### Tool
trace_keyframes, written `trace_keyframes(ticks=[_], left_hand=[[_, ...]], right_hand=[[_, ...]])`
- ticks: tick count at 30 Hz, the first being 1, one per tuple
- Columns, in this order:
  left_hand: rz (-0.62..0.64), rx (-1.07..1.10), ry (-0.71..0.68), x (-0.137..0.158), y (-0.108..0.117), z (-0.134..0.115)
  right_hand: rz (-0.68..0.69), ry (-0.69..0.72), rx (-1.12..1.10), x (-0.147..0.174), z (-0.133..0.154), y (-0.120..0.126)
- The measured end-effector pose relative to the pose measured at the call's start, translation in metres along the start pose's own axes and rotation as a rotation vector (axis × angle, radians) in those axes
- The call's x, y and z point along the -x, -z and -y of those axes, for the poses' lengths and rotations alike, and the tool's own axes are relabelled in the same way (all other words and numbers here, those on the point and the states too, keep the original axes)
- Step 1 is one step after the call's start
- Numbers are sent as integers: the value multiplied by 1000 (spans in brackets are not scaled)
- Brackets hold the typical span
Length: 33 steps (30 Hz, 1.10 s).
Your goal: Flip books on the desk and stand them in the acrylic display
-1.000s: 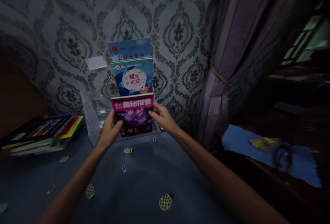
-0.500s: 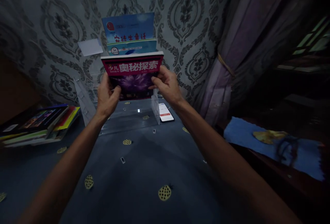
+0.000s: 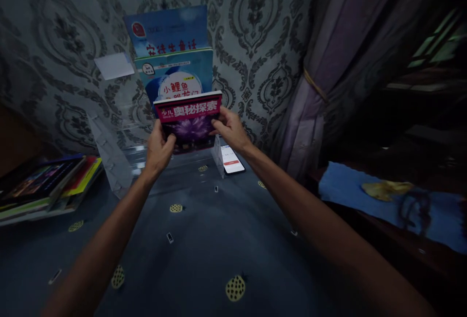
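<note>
Both hands grip a book with a magenta and purple cover (image 3: 191, 125), tilted upright in front of a clear tiered stand. My left hand (image 3: 159, 149) holds its lower left edge, thumb on the cover. At the right edge, my right hand (image 3: 231, 130) pinches it between thumb and fingers. Behind it, a light-blue book (image 3: 178, 71) stands in the clear acrylic rack (image 3: 109, 151), and a darker blue book (image 3: 168, 30) rises at the back. The rack's middle is partly hidden by the held book and my left hand.
A lit phone (image 3: 231, 160) lies right of the rack. On the left is a stack of books (image 3: 47, 185). A white card (image 3: 114, 65) is by the patterned wall. To the right are a tied curtain (image 3: 310, 93) and a blue cloth (image 3: 346, 185) bearing a yellowish item.
The held book has come down in front of the rack, uncovering more of the light-blue book behind. Both hands moved with it. The camera view has shifted slightly.
</note>
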<state>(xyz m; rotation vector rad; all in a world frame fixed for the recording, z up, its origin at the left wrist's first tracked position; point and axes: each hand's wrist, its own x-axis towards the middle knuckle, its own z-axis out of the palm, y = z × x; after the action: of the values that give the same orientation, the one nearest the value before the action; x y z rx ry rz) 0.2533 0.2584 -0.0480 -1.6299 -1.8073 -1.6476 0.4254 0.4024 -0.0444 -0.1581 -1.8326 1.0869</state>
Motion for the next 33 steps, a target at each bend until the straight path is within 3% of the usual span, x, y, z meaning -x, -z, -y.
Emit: trace_keyframes(ticks=[7, 14, 21, 33], left_hand=[[56, -350, 83, 12, 5, -9], [56, -566, 140, 16, 9, -12], [48, -633, 126, 19, 3, -5], [-2, -535, 95, 16, -3, 5]], right_hand=[[-224, 99, 419, 15, -10, 1], [-310, 37, 356, 24, -16, -10], [-379, 17, 379, 24, -18, -12], [-400, -53, 332, 19, -35, -8]])
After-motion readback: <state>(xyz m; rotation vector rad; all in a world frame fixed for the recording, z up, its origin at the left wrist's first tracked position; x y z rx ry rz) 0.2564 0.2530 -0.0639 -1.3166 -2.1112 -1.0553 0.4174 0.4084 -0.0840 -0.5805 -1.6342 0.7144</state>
